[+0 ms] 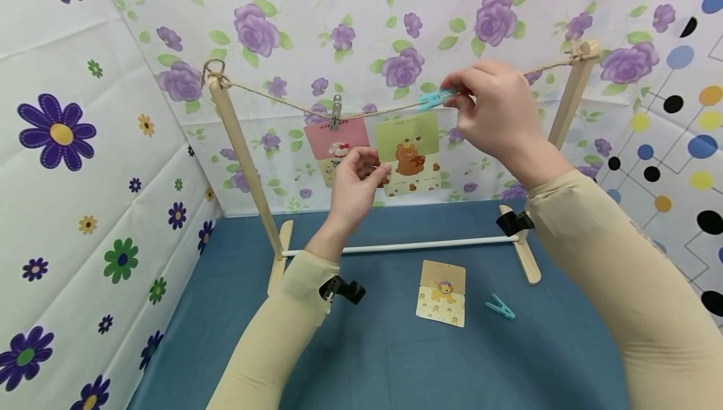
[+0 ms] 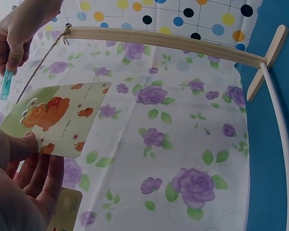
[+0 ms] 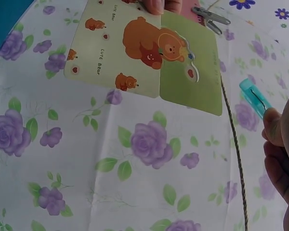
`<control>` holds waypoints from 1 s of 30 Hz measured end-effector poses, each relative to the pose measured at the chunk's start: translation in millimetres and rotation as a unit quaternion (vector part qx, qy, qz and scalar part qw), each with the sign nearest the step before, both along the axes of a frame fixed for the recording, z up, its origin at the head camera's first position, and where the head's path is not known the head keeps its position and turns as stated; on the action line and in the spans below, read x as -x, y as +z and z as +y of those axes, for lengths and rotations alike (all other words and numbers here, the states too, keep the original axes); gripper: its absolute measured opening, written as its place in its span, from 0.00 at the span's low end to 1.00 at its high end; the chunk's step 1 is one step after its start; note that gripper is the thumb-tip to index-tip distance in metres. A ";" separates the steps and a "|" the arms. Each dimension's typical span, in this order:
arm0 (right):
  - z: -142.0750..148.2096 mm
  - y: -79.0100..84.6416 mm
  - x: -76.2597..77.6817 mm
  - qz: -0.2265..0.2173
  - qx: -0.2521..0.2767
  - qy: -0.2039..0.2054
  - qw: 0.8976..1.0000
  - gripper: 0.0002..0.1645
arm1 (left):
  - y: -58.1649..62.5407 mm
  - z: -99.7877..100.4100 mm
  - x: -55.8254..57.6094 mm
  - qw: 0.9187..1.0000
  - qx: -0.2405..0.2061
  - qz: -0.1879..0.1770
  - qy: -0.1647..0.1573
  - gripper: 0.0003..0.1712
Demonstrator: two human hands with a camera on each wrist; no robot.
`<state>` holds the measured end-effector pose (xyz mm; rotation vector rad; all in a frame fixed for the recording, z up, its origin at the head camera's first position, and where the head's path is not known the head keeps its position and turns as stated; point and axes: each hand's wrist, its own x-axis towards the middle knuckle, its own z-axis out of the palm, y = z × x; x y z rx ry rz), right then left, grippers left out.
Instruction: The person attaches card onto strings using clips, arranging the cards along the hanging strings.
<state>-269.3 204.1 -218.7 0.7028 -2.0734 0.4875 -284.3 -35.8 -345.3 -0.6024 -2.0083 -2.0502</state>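
My left hand pinches the lower left edge of a green and cream bear card, holding it upright just below the twine. In the right wrist view the card's green top edge lies close beside the twine. My right hand grips a turquoise clothespin near the twine above the card's right corner; the right wrist view shows the clothespin apart from the card. To the left, a pink rabbit card hangs under a grey clip, partly hidden behind my left hand.
Wooden posts with feet and a white bar carry the twine. On the blue cloth lie a yellow lion card and another turquoise clothespin. A flowered cloth hangs behind.
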 end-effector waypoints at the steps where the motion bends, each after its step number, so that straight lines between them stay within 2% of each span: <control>1: -1.1 0.9 0.9 -0.004 -0.004 -0.001 1.000 0.12 | 0.3 -0.2 0.0 1.000 0.000 0.000 0.001 0.11; 11: -11.0 8.3 5.0 -0.061 -0.030 -0.025 0.997 0.12 | 0.5 -1.0 1.8 1.000 0.000 -0.005 0.001 0.11; 21: -14.4 7.4 10.0 -0.079 -0.046 -0.034 0.995 0.12 | -1.7 -1.9 4.5 1.000 0.004 -0.003 0.005 0.12; 30: -16.6 10.4 14.4 -0.070 -0.049 -0.035 0.996 0.10 | -4.6 -1.7 7.1 1.000 0.001 -0.001 0.004 0.12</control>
